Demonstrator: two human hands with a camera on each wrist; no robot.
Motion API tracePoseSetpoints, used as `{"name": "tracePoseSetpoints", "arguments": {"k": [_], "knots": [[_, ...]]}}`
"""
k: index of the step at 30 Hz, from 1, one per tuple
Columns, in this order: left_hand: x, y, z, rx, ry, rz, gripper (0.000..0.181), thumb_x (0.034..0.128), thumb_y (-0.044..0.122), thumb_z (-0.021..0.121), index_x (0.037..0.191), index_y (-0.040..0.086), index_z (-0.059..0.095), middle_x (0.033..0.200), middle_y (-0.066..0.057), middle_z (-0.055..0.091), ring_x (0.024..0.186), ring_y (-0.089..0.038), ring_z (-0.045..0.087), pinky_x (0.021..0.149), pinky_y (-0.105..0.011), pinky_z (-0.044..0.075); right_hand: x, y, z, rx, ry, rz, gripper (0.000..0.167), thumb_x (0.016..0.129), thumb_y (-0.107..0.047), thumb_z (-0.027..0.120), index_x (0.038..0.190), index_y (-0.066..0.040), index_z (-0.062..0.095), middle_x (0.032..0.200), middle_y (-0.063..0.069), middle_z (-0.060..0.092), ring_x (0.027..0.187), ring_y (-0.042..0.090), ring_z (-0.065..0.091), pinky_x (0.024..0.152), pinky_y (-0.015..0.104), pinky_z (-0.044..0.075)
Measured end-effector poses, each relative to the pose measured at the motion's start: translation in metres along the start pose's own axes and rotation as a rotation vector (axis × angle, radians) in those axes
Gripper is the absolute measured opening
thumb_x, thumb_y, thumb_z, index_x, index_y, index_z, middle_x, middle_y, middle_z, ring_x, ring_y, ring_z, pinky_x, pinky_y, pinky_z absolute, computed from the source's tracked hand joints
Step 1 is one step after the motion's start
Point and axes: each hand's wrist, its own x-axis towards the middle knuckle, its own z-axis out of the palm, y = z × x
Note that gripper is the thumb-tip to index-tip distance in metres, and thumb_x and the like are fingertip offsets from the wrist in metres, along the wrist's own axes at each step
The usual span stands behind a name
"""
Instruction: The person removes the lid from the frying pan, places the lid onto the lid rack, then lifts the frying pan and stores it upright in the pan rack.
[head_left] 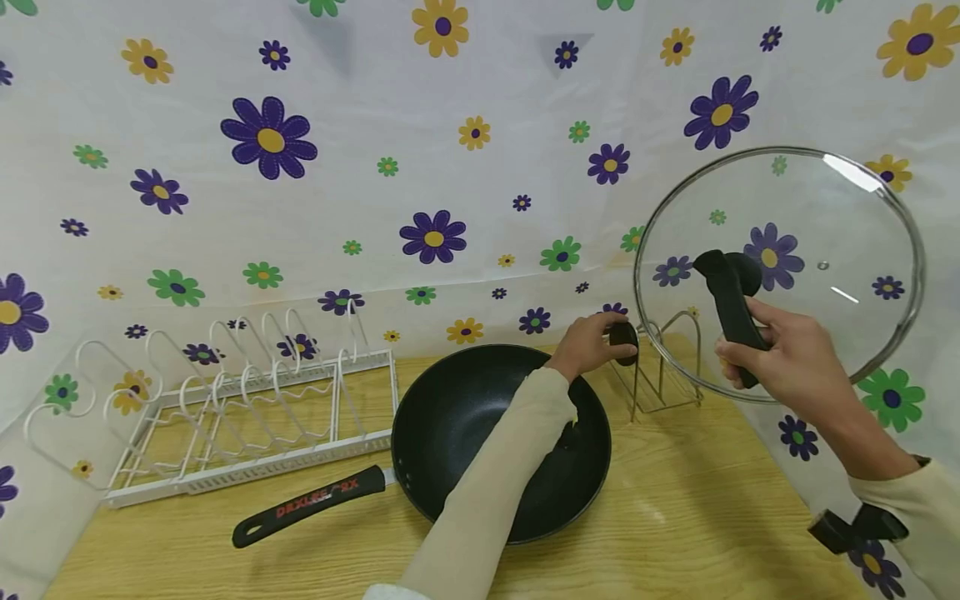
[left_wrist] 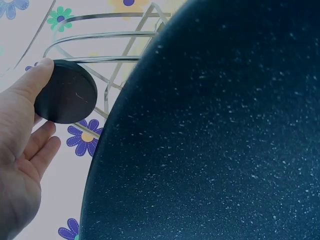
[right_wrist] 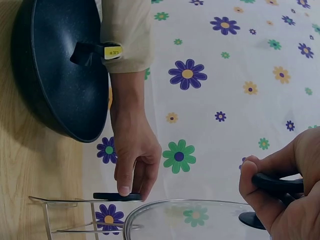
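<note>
My right hand (head_left: 795,358) grips the black handle (head_left: 731,308) of a large clear glass lid (head_left: 847,233), raised and tilted on the right in the head view. My left hand (head_left: 585,343) pinches a black round disc (left_wrist: 65,92) between thumb and fingers. That disc is at the small metal wire rack (head_left: 699,358); whether it is fixed to the rack I cannot tell. The lid's lower left edge overlaps the rack in the head view. A black wok (head_left: 450,417) sits on the table, with my left forearm reaching across over it.
The wok's long black handle (head_left: 315,504) points left toward the front. Behind it, at the left, stands a white wire dish rack (head_left: 285,461) with looped dividers. The wooden table (head_left: 660,517) backs onto a flower-patterned sheet (head_left: 360,108).
</note>
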Motion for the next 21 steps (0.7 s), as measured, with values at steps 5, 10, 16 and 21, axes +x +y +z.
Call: {"name": "tracePoseSetpoints", "arguments": {"k": [5, 10, 16, 21], "knots": [[-0.002, 0.001, 0.002, -0.047, 0.016, -0.018, 0.06, 0.0948, 0.034, 0.075, 0.148, 0.015, 0.055, 0.145, -0.004, 0.06, 0.133, -0.019, 0.057, 0.109, -0.031, 0.045, 0.002, 0.001, 0.003, 0.015, 0.008, 0.002, 0.072, 0.1, -0.016, 0.067, 0.159, 0.001, 0.029, 0.073, 0.011, 0.07, 0.06, 0.016, 0.067, 0.061, 0.022, 0.049], [-0.003, -0.001, 0.003, -0.09, 0.027, -0.026, 0.059, 0.095, 0.032, 0.075, 0.147, 0.014, 0.055, 0.142, -0.004, 0.062, 0.133, -0.02, 0.057, 0.109, -0.032, 0.045, 0.006, 0.003, 0.008, 0.029, 0.02, -0.014, 0.068, 0.099, -0.015, 0.068, 0.157, 0.001, 0.035, 0.073, 0.011, 0.071, 0.059, 0.015, 0.068, 0.061, 0.02, 0.05], [-0.004, -0.001, 0.002, -0.105, 0.039, -0.038, 0.058, 0.0949, 0.031, 0.075, 0.147, 0.014, 0.055, 0.139, -0.004, 0.064, 0.132, -0.019, 0.058, 0.109, -0.031, 0.045, 0.011, 0.003, 0.013, 0.027, 0.035, -0.043, 0.067, 0.099, -0.012, 0.068, 0.156, 0.003, 0.036, 0.073, 0.011, 0.07, 0.057, 0.012, 0.066, 0.059, 0.018, 0.051], [-0.004, 0.002, 0.004, -0.112, 0.032, -0.05, 0.059, 0.0949, 0.031, 0.075, 0.147, 0.015, 0.055, 0.14, -0.004, 0.064, 0.133, -0.019, 0.057, 0.109, -0.032, 0.045, 0.013, 0.003, 0.015, 0.061, 0.031, -0.03, 0.067, 0.099, -0.009, 0.067, 0.156, 0.005, 0.033, 0.077, 0.014, 0.07, 0.059, 0.011, 0.066, 0.059, 0.018, 0.054]]}}
